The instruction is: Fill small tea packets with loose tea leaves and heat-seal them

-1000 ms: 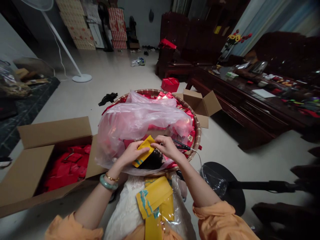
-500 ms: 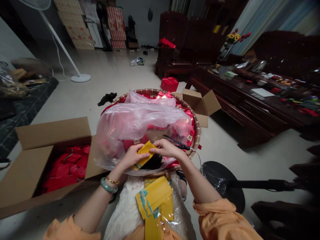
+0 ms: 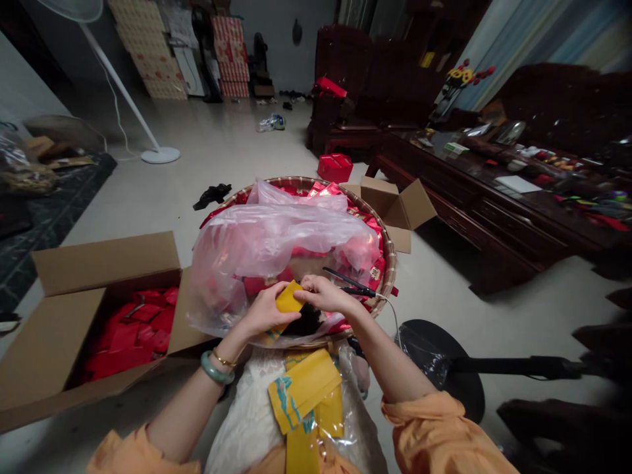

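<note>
Fingers (image 3: 310, 284) of your left hand (image 3: 264, 311) and right hand (image 3: 326, 294) are clamped on a yellow packet (image 3: 289, 299), held over a clear plastic bag (image 3: 276, 237) lying across a round woven basket (image 3: 390, 263) of red packets (image 3: 368, 227). A black corded tool (image 3: 353, 288) sits just beside your right hand.

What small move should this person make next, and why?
Probably the right hand should leave the yellow packet and take the black corded tool: the left hand already grips the packet, and the tool lies right beside the right hand.
</note>
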Motion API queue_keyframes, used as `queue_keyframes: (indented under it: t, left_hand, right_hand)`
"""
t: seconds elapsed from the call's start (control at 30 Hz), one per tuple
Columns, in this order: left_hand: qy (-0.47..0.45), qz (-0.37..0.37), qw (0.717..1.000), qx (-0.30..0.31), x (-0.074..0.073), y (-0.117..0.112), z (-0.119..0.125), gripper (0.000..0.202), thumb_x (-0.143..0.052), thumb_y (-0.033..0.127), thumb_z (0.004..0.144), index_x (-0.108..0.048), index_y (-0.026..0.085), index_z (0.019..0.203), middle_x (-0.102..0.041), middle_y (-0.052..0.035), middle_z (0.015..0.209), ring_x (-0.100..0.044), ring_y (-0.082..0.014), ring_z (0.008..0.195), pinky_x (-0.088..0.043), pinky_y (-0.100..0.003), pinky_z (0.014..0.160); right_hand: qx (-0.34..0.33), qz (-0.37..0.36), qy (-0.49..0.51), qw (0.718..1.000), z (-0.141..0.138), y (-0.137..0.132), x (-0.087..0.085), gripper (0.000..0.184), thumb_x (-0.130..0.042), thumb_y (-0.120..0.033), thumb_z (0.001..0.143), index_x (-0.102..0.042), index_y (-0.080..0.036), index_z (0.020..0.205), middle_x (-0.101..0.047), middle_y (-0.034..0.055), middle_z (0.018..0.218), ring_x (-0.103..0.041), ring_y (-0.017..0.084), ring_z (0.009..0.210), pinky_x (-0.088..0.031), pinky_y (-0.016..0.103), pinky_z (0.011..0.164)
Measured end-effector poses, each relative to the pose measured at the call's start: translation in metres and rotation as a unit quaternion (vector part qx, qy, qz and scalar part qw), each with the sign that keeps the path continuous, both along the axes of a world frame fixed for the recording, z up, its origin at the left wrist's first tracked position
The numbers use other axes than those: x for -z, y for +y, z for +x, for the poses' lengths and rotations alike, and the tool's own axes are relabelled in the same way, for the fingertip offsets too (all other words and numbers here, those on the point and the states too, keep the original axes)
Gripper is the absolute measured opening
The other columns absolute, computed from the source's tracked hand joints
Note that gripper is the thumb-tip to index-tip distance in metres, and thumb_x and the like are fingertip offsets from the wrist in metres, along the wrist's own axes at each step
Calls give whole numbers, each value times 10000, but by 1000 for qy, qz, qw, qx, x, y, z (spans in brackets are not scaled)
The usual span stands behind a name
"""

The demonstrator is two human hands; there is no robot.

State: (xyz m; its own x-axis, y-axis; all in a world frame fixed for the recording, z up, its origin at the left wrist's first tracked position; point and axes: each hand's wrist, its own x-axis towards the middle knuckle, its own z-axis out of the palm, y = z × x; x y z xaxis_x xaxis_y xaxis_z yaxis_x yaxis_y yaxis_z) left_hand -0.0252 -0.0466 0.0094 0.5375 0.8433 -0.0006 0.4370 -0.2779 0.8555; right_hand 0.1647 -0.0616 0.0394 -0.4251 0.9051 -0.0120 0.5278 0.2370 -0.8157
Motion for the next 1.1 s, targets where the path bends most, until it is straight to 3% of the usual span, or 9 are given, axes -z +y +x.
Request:
queue_keyframes:
  t: [0.13, 0.33, 0.47, 0.57, 0.67, 0.83, 0.93, 1.0, 1.1]
  left_hand:
    - [-17, -34, 999, -13, -3, 2, 1, 634, -792, 431, 522, -605, 166, 1066, -670, -60, 989, -614, -254, 921, -480, -321, 806]
    - [-162, -291, 943, -14, -15, 3, 7, 494, -637, 541, 701, -605, 135, 981, -669, -33, 782, -625, -165, 657, -461, -239, 581]
    - [-219, -294, 926, -85, -14, 5, 13, 479, -674, 539, 665, -646, 126, 908, -666, -20, 727, -603, -144, 626, -440, -217, 554]
    - [-233, -290, 920, -124, -11, 7, 15, 461, -712, 510, 631, -660, 119, 869, -672, -22, 727, -600, -143, 627, -442, -218, 557]
    - [-243, -288, 914, -146, -9, 6, 16, 444, -726, 490, 624, -655, 108, 837, -678, -29, 733, -608, -142, 631, -450, -217, 567]
    - [-236, -362, 901, -43, -12, -2, 16, 558, -793, 393, 589, -588, 139, 1041, -697, -52, 882, -675, -186, 691, -515, -287, 656]
    - [-225, -384, 894, -47, -11, -3, 16, 588, -834, 343, 529, -588, 121, 1015, -702, -83, 929, -684, -191, 680, -532, -301, 667]
    - [-238, -395, 885, -66, -11, -2, 15, 590, -833, 338, 529, -593, 124, 1024, -697, -108, 997, -686, -188, 684, -536, -294, 653]
    - [-263, -405, 872, -80, -10, 0, 14, 597, -831, 312, 534, -593, 137, 1053, -679, -125, 1079, -691, -185, 697, -536, -284, 642]
  right_hand:
    - [22, 16, 11, 1000, 1, 2, 4, 352, -511, -275, 853, -418, -159, 534, -407, -26, 666, -412, 88, 624, -323, 212, 598]
    - [53, 30, 35, 998, 2, 5, 5, 377, -569, -331, 807, -438, -159, 500, -421, -34, 613, -408, 81, 577, -312, 213, 552]
    - [146, 0, 112, 983, -2, 5, 7, 200, -668, -347, 700, -623, -152, 683, -554, -26, 633, -484, 95, 591, -359, 205, 544]
    - [210, -23, 198, 957, -5, 4, 9, 334, -699, -324, 644, -649, -159, 930, -595, -34, 628, -522, 103, 567, -410, 213, 546]
    - [240, -40, 224, 944, -7, 3, 11, 269, -708, -323, 629, -674, -145, 829, -612, -11, 579, -548, 117, 535, -435, 230, 533]
    - [253, -28, 198, 946, -3, 6, 16, 201, -686, -332, 672, -687, -148, 750, -677, 31, 656, -605, 152, 591, -473, 255, 562]
    - [248, 19, 108, 962, 16, 3, 21, 246, -561, -353, 810, -680, -160, 905, -702, 61, 839, -636, 178, 752, -493, 288, 684]
    - [249, 74, -49, 964, 33, -3, 26, 297, -532, -335, 850, -626, -186, 1089, -662, 95, 1052, -601, 210, 956, -459, 329, 824]
    - [251, 67, -334, 906, 55, -14, 36, 511, -610, -331, 814, -480, -169, 1281, -559, 169, 1195, -515, 277, 1090, -406, 379, 875]
